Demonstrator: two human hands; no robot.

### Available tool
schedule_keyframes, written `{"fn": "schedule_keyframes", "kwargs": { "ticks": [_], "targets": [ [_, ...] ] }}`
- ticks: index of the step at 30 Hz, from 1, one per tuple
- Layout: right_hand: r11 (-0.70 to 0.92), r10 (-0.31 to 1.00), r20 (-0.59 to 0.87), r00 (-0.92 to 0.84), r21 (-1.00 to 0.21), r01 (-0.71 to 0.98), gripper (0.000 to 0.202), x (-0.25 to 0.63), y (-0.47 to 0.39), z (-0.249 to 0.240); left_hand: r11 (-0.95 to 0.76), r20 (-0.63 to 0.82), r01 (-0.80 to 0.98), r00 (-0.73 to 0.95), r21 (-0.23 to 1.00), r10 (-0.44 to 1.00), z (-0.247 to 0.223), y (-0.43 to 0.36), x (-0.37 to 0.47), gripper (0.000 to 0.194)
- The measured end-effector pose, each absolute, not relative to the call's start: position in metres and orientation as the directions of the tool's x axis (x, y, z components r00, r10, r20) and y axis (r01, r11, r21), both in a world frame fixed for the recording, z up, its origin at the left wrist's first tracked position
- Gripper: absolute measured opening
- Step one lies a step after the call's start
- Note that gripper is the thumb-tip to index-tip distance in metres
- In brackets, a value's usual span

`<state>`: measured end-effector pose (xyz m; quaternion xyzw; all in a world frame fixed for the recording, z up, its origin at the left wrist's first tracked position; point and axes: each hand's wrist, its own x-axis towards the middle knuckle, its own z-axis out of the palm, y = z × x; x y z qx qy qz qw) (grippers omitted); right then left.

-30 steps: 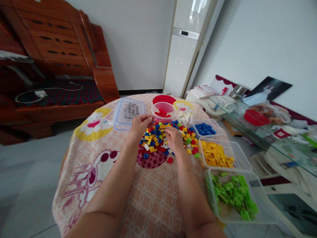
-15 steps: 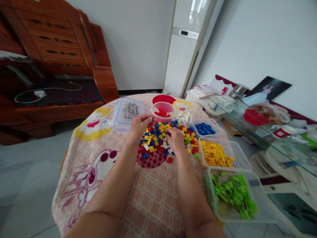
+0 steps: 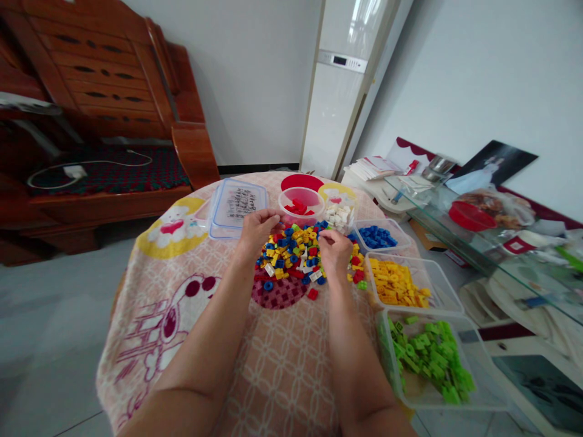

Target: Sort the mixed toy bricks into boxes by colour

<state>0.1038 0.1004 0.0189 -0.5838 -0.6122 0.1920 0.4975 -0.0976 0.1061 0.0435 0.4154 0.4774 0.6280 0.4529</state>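
Observation:
A loose pile of toy building bricks [image 3: 291, 252] in yellow, blue, red, white and green lies on the patterned tablecloth [image 3: 282, 358]. At the pile's left edge rests my left hand [image 3: 259, 230], fingers curled together; anything between them is hidden. My right hand [image 3: 336, 249] is over the right part of the pile, thumb and fingertips pinched. Whatever sits in that pinch is too small to name. Behind the pile, a round clear tub [image 3: 281, 206] holds a few red bricks [image 3: 298, 207]. White bricks [image 3: 337, 215] are gathered right of it, beyond my right hand.
Along the right stand clear boxes of blue bricks [image 3: 376, 237], yellow bricks [image 3: 394, 284] and green bricks [image 3: 432, 358]. A blue-edged lidded container [image 3: 228, 209] with handwriting lies at the back left, a red round lid [image 3: 300, 181] at the back. A glass side table [image 3: 483, 258] adjoins on the right.
My right hand has moved a little right and away from me across the pile, uncovering bricks near its middle. My left hand has stayed in place.

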Motion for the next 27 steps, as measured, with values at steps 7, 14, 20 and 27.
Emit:
{"fn": "schedule_keyframes", "kwargs": {
  "ticks": [7,14,20,27],
  "targets": [
    [0.267,0.750,0.253,0.611,-0.961,0.069,0.029,0.141,0.116,0.010,-0.143,0.102,-0.163,-0.238,0.976,0.966,0.041,0.107,-0.101,0.030],
    [0.273,0.592,0.270,0.760,-0.954,0.126,0.045,0.173,0.121,0.003,-0.170,0.200,0.166,-0.191,0.971,0.961,0.038,0.108,-0.112,0.020],
    [0.254,0.682,0.274,0.678,-0.958,0.131,0.037,0.159,0.119,0.007,-0.179,0.201,0.638,0.039,0.749,0.979,0.050,0.101,-0.115,0.015],
    [0.233,0.747,0.288,0.600,-0.958,0.169,0.038,0.140,0.113,0.015,-0.183,0.111,0.873,0.149,0.452,0.983,0.052,0.099,-0.104,0.031]
  ]
}}
